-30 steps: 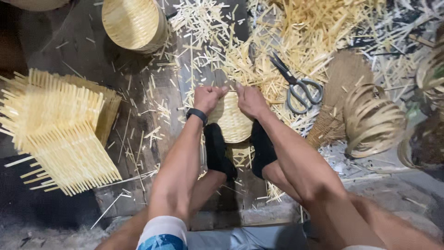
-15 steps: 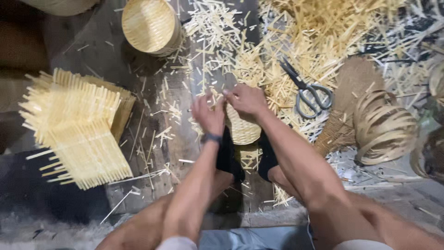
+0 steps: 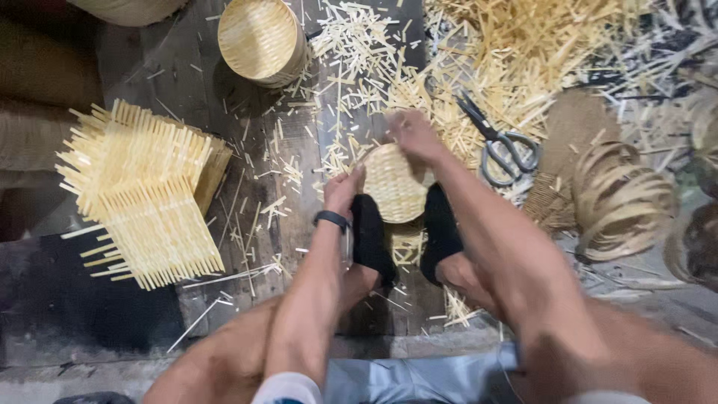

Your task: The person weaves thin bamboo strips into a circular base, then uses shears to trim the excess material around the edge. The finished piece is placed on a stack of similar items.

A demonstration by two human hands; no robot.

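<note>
My left hand (image 3: 344, 191) curls its grip around the near left edge of the small round woven bamboo basket (image 3: 393, 183), which sits on the floor between my black-socked feet (image 3: 372, 236), while my right hand (image 3: 415, 136) clasps its far right rim. Half a second ago the left hand was lifted off with fingers spread; now it has closed on the basket, and the grey-handled scissors (image 3: 497, 142) lie unmoved to the right.
</note>
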